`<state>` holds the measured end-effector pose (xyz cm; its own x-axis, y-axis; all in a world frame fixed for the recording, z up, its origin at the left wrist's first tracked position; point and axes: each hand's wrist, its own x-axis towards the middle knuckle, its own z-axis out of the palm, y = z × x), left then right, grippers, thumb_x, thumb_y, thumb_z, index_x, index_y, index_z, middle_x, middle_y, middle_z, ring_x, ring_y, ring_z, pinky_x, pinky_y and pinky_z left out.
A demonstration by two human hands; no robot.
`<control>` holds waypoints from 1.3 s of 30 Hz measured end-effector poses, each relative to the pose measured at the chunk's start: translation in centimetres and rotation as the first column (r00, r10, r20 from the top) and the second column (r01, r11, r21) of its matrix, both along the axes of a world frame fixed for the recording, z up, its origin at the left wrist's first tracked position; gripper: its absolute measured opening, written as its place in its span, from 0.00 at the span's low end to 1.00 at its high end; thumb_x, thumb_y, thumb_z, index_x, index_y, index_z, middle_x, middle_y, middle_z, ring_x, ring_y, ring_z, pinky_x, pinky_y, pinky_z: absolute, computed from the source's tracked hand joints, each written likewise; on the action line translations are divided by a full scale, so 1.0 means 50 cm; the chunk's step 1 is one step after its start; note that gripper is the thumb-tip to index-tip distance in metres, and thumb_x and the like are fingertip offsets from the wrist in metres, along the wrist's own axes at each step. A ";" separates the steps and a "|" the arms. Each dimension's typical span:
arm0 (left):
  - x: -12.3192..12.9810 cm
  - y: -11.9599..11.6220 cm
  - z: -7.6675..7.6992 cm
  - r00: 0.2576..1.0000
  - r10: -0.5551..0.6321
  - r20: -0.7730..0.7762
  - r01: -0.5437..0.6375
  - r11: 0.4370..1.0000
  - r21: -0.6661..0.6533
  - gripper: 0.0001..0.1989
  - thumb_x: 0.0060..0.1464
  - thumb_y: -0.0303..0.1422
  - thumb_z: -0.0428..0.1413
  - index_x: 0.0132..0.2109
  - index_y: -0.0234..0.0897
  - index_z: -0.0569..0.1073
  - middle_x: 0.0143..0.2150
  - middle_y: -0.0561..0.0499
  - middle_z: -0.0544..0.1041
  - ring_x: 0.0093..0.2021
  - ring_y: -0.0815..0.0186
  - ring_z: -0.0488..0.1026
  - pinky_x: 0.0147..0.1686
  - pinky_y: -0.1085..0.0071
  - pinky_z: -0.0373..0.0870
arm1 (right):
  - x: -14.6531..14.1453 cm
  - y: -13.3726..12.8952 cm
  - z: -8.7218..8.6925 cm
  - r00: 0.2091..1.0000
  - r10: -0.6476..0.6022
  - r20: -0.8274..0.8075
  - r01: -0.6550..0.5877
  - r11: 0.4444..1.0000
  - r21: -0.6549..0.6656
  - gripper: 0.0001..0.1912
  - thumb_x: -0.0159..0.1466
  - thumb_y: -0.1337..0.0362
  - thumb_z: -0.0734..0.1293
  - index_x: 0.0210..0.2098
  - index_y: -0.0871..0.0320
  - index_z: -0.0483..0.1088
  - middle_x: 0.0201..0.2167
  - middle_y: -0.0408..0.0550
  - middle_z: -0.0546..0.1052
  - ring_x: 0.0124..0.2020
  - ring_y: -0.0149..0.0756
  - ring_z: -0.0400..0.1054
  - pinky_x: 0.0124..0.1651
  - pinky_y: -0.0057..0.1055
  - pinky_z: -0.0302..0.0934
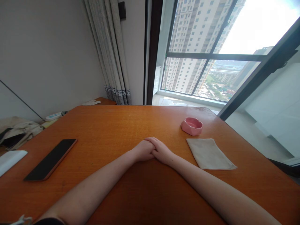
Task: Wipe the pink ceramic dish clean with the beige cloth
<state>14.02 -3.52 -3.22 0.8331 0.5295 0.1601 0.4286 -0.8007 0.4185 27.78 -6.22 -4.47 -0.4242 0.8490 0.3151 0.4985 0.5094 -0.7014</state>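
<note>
My two hands are clasped together above the middle of the wooden table (pixel 105 125). My left hand (pixel 142 151) is closed, its fingertips mostly hidden behind the other hand. My right hand (pixel 162 151) wraps over it, with its fingers lying across the top. To the right of my hands lies a flat beige cloth (pixel 209 153), partly behind my right forearm. A pink angular ashtray (pixel 192 126) sits just beyond the cloth. On the left a dark-screened smartphone (pixel 51 161) with a reddish edge lies flat, apart from my left arm.
A white object (pixel 10 159) is cut off at the left edge. Beyond the table's left side are a crumpled beige bag or fabric (pixel 20 129) and a white power strip (pixel 53 116). A grey curtain (pixel 114 53) and a large window (pixel 199 56) stand behind the table.
</note>
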 end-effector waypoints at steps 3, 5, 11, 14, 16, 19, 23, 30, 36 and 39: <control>-0.002 0.001 0.003 0.999 -0.021 0.027 0.022 1.000 -0.014 0.15 0.45 0.27 0.51 0.42 0.33 0.74 0.43 0.44 0.77 0.44 0.58 0.73 0.43 0.67 0.68 | 0.008 -0.003 0.017 0.995 0.028 0.098 -0.031 0.999 0.031 0.32 0.50 0.76 0.58 0.56 0.58 0.62 0.53 0.54 0.68 0.55 0.40 0.62 0.59 0.40 0.55; -0.006 0.003 0.006 0.999 0.002 0.046 0.000 0.999 -0.039 0.13 0.49 0.30 0.52 0.43 0.34 0.72 0.38 0.47 0.76 0.39 0.61 0.73 0.39 0.69 0.67 | 0.032 -0.003 0.044 0.973 -0.019 0.228 -0.004 0.995 0.100 0.31 0.55 0.72 0.59 0.59 0.57 0.58 0.59 0.54 0.62 0.60 0.42 0.56 0.61 0.42 0.53; -0.016 0.009 0.008 0.987 0.124 0.107 -0.111 0.987 -0.120 0.15 0.56 0.40 0.49 0.47 0.38 0.67 0.30 0.55 0.71 0.28 0.70 0.67 0.30 0.75 0.61 | 0.202 0.011 0.103 0.587 -0.709 0.391 0.549 0.704 0.451 0.30 0.62 0.59 0.60 0.61 0.59 0.52 0.64 0.60 0.51 0.65 0.57 0.40 0.61 0.54 0.43; -0.014 0.008 0.009 0.990 0.105 0.095 -0.096 0.991 -0.096 0.12 0.55 0.37 0.50 0.45 0.38 0.69 0.29 0.54 0.70 0.29 0.70 0.66 0.31 0.75 0.60 | 0.282 0.020 0.076 0.363 -0.779 0.512 0.688 0.594 0.416 0.26 0.60 0.58 0.62 0.56 0.61 0.59 0.58 0.64 0.58 0.61 0.63 0.45 0.56 0.57 0.47; -0.013 0.006 0.010 0.992 0.094 0.087 -0.087 0.993 -0.081 0.10 0.55 0.35 0.50 0.42 0.38 0.70 0.29 0.54 0.70 0.29 0.70 0.66 0.31 0.75 0.60 | 0.314 0.030 0.051 0.359 -0.746 0.560 0.701 0.612 0.366 0.23 0.60 0.57 0.61 0.52 0.63 0.62 0.52 0.64 0.63 0.57 0.59 0.52 0.53 0.51 0.52; -0.011 0.006 0.010 0.992 0.085 0.091 -0.078 0.994 -0.072 0.08 0.55 0.33 0.49 0.40 0.38 0.71 0.29 0.54 0.71 0.29 0.70 0.66 0.31 0.75 0.61 | 0.339 0.047 0.029 0.388 -0.737 0.554 0.688 0.631 0.358 0.16 0.61 0.58 0.59 0.43 0.63 0.66 0.45 0.62 0.67 0.51 0.52 0.57 0.50 0.44 0.54; -0.012 0.005 0.011 0.989 0.077 0.128 -0.072 0.996 -0.048 0.08 0.56 0.32 0.48 0.40 0.37 0.71 0.31 0.52 0.72 0.31 0.69 0.68 0.33 0.74 0.64 | 0.348 0.057 0.030 0.454 -0.750 0.482 0.645 0.649 0.404 0.10 0.60 0.59 0.62 0.33 0.60 0.66 0.37 0.57 0.68 0.44 0.49 0.59 0.47 0.43 0.57; -0.010 -0.008 0.025 0.967 0.105 0.232 -0.190 0.905 0.380 0.19 0.55 0.28 0.50 0.54 0.39 0.65 0.59 0.42 0.62 0.62 0.56 0.55 0.59 0.54 0.55 | 0.226 0.023 0.064 0.787 -0.502 0.358 0.306 0.822 0.481 0.04 0.60 0.62 0.64 0.32 0.55 0.63 0.37 0.51 0.67 0.51 0.48 0.57 0.52 0.46 0.59; -0.012 -0.020 0.048 0.988 0.101 0.116 -0.148 0.826 0.543 0.11 0.57 0.36 0.50 0.45 0.37 0.69 0.46 0.45 0.71 0.55 0.57 0.62 0.61 0.48 0.50 | 0.113 -0.020 0.069 0.911 -0.193 0.364 -0.007 0.877 0.481 0.05 0.61 0.67 0.63 0.38 0.55 0.66 0.40 0.50 0.68 0.62 0.48 0.49 0.61 0.52 0.53; -0.030 -0.025 0.066 0.990 0.134 0.043 -0.137 0.858 0.496 0.08 0.54 0.37 0.54 0.36 0.37 0.68 0.38 0.47 0.70 0.46 0.59 0.65 0.55 0.55 0.61 | 0.110 -0.030 0.068 0.938 -0.139 0.319 -0.023 0.890 0.455 0.12 0.62 0.65 0.62 0.46 0.55 0.64 0.49 0.52 0.67 0.63 0.47 0.49 0.61 0.49 0.54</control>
